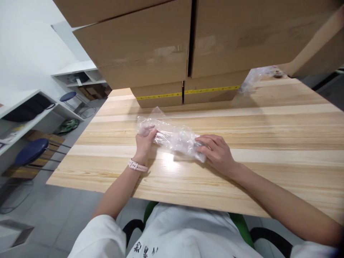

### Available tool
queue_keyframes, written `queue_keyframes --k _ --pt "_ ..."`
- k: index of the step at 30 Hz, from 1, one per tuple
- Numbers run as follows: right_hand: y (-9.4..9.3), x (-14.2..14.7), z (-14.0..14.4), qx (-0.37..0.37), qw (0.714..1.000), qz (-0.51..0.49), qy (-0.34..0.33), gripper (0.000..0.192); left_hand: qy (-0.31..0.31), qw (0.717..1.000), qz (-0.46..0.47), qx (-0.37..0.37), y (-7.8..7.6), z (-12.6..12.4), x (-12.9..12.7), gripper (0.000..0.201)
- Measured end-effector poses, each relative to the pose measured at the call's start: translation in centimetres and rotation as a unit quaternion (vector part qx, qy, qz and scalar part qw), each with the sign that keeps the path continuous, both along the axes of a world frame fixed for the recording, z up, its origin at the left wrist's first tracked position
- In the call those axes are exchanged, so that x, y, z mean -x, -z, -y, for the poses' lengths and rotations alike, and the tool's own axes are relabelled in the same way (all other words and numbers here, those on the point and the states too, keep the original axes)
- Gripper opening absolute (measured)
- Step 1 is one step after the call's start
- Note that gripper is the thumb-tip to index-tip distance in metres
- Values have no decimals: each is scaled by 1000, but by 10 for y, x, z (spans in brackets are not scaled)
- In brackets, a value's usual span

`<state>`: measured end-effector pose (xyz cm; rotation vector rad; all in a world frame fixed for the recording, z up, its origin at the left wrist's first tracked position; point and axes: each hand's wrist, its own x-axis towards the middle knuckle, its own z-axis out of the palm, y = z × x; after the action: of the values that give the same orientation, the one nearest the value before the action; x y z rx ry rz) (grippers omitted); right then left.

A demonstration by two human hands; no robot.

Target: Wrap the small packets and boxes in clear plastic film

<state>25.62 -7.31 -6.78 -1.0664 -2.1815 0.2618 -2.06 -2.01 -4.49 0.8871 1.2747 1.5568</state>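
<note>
Crumpled clear plastic bag (174, 138) on pale striped wooden table (263, 125), left end in pinch of bare left hand (145, 139), right end under bare right hand (218, 154), closure there impossible to tell

Bag (176, 138) on table (282, 125), before boxes (139, 53)

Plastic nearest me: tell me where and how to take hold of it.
Probably best pinched at both ends, coming from left and right: the plastic lies lengthwise across the table and looks thin and crinkled, so holding one end alone would likely let it sag.
</note>
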Motion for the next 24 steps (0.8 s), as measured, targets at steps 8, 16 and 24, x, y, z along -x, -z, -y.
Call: queue_keyframes --k 8,16,24 --pt "0 -6 1 102 978 -171 63 24 -126 985 -117 10 6 -8 26 36" --pt "0 30 5 136 989 -49 42 83 7 929 -326 -176 -5 22 1 43" --pt "-4 10 6 177 933 -290 114 12 301 908 -291 -16 10 34 -13 76"
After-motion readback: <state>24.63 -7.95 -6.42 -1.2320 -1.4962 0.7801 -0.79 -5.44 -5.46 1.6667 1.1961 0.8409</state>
